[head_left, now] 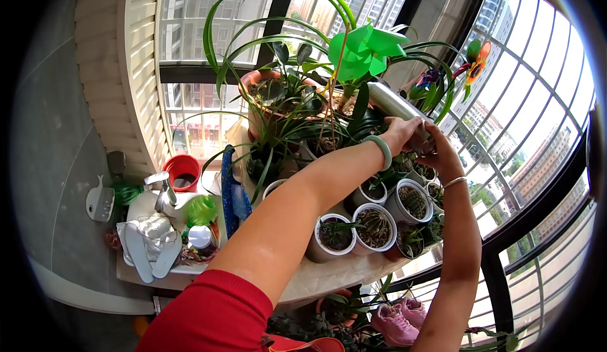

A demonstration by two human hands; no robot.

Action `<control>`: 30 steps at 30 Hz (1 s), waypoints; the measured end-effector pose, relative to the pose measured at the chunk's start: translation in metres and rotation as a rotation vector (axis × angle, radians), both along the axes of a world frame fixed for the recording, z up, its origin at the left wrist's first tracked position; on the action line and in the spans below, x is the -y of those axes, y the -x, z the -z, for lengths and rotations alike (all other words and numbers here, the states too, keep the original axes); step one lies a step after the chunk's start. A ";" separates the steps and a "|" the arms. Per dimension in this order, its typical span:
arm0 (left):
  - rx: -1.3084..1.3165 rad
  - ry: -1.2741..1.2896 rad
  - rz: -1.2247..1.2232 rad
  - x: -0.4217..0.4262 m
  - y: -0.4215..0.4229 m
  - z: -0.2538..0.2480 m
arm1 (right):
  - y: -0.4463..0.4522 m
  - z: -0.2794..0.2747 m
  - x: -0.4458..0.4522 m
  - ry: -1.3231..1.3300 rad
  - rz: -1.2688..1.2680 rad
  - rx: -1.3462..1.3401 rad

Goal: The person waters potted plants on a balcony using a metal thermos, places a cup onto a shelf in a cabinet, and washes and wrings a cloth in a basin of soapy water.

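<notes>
Both my hands are on a silver, shiny cylinder (pixel 395 102) tilted above the potted plants; I cannot make out what kind of vessel it is. My left hand (pixel 403 133), with a pale green bangle at the wrist, closes on its near side. The fingers of my right hand (pixel 438 151) wrap its lower end from the right. Beneath and in front stand several small white pots, among them one with a spiky plant (pixel 374 228) and one with dark soil (pixel 412 201). A green pinwheel (pixel 363 52) rises just behind the cylinder.
A large terracotta pot (pixel 256 115) with leafy plants stands at the back. On the left, a white tray (pixel 183 268) holds a green spray bottle and tools beside a red pot (pixel 183 170). Barred windows enclose the right side. Pink shoes (pixel 395 324) sit below the table.
</notes>
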State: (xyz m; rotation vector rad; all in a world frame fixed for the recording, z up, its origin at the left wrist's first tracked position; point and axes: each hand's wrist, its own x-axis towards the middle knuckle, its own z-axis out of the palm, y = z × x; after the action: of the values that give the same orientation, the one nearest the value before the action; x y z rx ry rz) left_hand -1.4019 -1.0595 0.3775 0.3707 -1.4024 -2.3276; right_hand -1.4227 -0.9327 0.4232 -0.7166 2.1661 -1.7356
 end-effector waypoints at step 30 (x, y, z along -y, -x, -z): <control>-0.262 -0.050 0.111 0.007 -0.004 -0.005 | 0.003 -0.041 0.012 -0.256 -0.006 -0.287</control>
State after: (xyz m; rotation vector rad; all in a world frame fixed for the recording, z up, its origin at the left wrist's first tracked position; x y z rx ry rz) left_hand -1.3983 -1.0662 0.3829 -0.0001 -1.2684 -2.3992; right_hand -1.4256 -0.9451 0.4638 -0.9479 2.5098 -1.3849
